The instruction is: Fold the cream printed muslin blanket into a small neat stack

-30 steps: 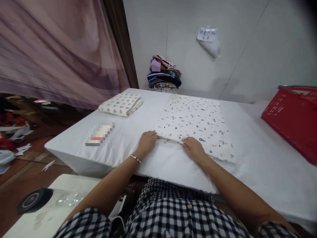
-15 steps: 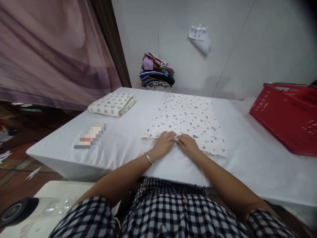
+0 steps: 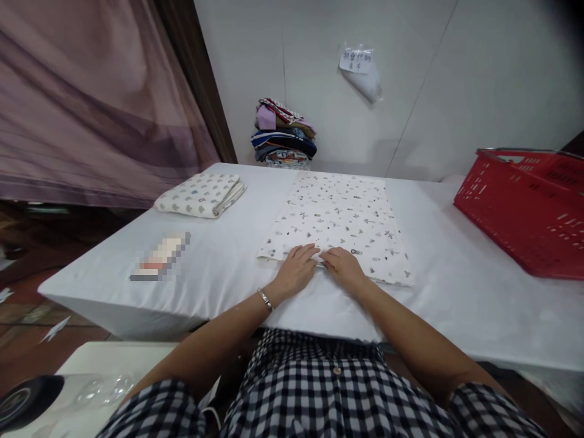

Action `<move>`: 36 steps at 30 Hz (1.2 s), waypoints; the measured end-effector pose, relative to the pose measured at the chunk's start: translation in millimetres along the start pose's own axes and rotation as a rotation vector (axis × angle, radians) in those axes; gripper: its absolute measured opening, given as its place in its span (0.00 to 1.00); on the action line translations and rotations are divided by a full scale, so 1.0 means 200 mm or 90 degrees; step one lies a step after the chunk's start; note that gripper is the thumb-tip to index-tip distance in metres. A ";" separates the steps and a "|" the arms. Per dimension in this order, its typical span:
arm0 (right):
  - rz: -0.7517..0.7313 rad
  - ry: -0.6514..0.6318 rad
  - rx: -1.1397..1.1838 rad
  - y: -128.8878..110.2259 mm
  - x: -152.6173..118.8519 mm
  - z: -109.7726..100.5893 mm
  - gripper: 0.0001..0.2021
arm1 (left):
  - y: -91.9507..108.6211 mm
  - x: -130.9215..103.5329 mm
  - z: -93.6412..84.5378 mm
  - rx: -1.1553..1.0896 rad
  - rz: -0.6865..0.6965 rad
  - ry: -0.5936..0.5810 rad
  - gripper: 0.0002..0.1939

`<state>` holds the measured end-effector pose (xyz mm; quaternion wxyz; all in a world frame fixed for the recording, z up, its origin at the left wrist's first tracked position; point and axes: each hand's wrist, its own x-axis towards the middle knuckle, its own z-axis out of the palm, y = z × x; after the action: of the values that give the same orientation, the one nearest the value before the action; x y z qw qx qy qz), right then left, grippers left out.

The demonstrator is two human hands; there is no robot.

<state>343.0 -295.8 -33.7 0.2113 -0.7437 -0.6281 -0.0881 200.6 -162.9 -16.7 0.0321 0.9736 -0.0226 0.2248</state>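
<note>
Item, far left: a mauve curtain hanging beside the table, which is draped in white. Item, low left corner: a clear bottle with a black cap lying on a small white surface below the table edge. Item, left part of the table: a small blurred object, nature not legible. Item, behind it toward the wall: a folded printed cloth, squared up and set apart from my work. Item, at the back wall: a stack of mixed folded fabrics, with a paper note stuck to the wall to its right. Item, centre of the table: the patterned cloth, lying flat as a long strip running away from me, its near edge under my hands. Item, my left hand, bracelet at the wrist: palm down, fingers spread flat on the near edge, gripping nothing. Item, my right hand: likewise flat and pressing, its fingertips meeting the left's at the middle of the edge. Change noted: a second ago the two hands sat apart at the near edge with a fold showing between them; they have since drawn together at the centre, and the edge now lies flatter, which I judge to mean the fold is being pressed down and smoothed. Item, far right: a red plastic basket, well apart from the cloth.
</note>
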 end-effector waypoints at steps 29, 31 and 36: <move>0.062 0.006 0.069 0.02 -0.04 -0.01 0.15 | -0.25 -0.14 -0.05 0.109 -0.120 -0.038 0.10; 0.047 -0.010 0.054 0.02 -0.04 -0.01 0.15 | -0.28 -0.15 -0.06 0.122 -0.115 -0.031 0.12; 0.011 -0.083 0.003 0.00 -0.03 -0.01 0.15 | -0.35 -0.19 -0.09 0.096 -0.101 -0.026 0.12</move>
<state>341.9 -302.2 -35.2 0.1722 -0.7525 -0.6346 -0.0361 163.4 -90.2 -21.6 -0.0241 0.9764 0.0706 0.2027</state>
